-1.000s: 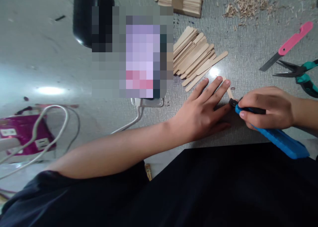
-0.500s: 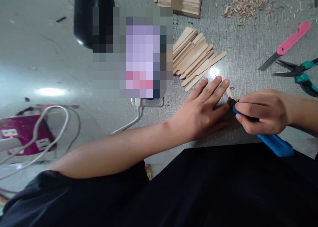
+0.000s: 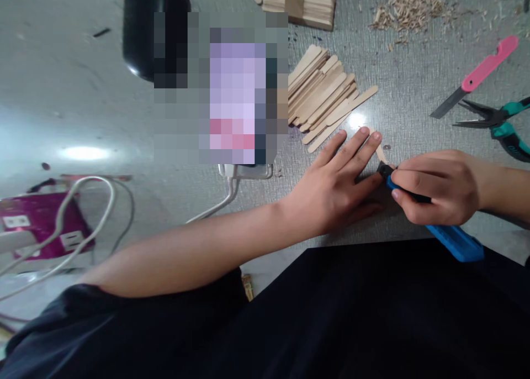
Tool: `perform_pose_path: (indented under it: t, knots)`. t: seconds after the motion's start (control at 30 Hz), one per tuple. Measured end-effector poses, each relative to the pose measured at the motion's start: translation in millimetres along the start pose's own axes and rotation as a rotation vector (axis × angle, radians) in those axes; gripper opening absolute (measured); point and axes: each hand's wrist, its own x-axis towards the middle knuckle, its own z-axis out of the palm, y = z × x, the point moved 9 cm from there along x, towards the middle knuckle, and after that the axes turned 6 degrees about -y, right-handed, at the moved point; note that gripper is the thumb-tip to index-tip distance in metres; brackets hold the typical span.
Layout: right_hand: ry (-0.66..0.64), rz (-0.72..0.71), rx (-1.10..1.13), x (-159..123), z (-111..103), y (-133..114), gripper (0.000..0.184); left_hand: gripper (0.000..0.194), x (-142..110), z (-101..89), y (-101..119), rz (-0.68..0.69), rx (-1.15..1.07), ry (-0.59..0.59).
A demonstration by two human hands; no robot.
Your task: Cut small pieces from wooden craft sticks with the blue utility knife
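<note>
Right now I have one stick (image 3: pixel 380 151) on the counter (image 3: pixel 256 213), its long axis running from 11 o'clock down to 5. Over the feed, the left hand (image 3: pixel 335 188) is the nearer one: palm down, its fingers apart, the middle fingertip resting at the stick's upper end. The index reaches towards 3 o'clock, close to the cutter (image 3: pixel 457 243).

On the other side, the right hand (image 3: pixel 443 185) has its fingers clamped on that cutter, whose handle slants off to 5 o'clock and whose dark head points to 10. From those fingers the stick lies just beside, at 11 o'clock. The head meets or covers the stick's lower end; I cannot tell whether the blade touches wood.

Near the left fingertips, the pile (image 3: pixel 327 91) sits at 11 o'clock from the stick. Well apart, I see the pink knife (image 3: pixel 491 64) at 2 o'clock, with the pliers (image 3: pixel 497 115) just below it.
</note>
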Motion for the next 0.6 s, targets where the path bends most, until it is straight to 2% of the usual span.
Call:
perform_pose_path:
  t: [0.1, 0.23, 0.33, 0.47, 0.53, 0.6]
  knots:
    - [0.096, -0.148, -0.166, -2, -5, -15, 0.017, 0.046, 0, -1.0, 1, 0.003, 0.011, 0.011]
    - [0.120, -0.192, -0.238, -1, -5, -19, 0.018, 0.043, 0, -1.7, 1, 0.003, 0.032, 0.010]
    - [0.087, -0.140, -0.183, 1, -7, -15, 0.016, 0.049, -1, -2.3, 1, 0.009, 0.034, 0.020]
    - [0.082, 0.067, -0.104, -2, -19, 0, 0.009, 0.057, -1, -1.1, 0, 0.010, 0.003, 0.009]
    - [0.131, 0.084, -0.102, -5, -31, 1, 0.005, 0.061, -2, -1.1, -1, 0.013, -0.009, 0.005]
    - [0.202, 0.002, -0.128, -5, -43, -4, 0.021, 0.064, -2, -2.2, -1, 0.023, -0.004, 0.013]
